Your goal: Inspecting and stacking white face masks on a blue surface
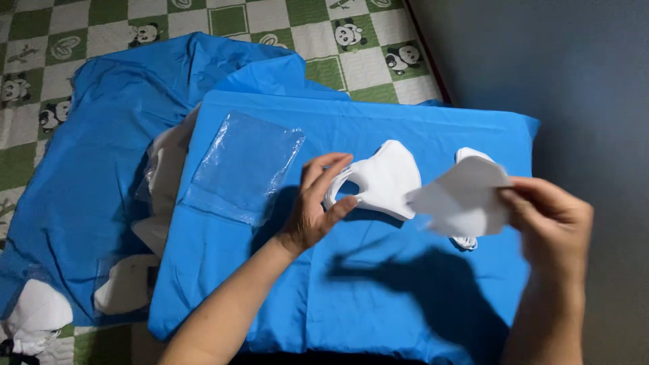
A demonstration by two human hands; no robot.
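I hold a white face mask in each hand above a blue cloth-covered board (pixel 351 297). My left hand (pixel 314 203) pinches the ear loop side of one white mask (pixel 382 179). A second white mask (pixel 463 199), slightly blurred, hangs from the fingertips of my right hand (pixel 551 220). The two masks nearly touch at the middle. An empty clear plastic bag (pixel 243 165) lies flat on the blue cloth to the left of my left hand.
More white masks in clear wrappers (pixel 159 176) lie to the left on a rumpled blue sheet (pixel 101 155), with others at the lower left (pixel 37 311). Underneath is a green-and-white checked mat with panda pictures (pixel 365 40). A dark grey wall (pixel 574 74) stands at right.
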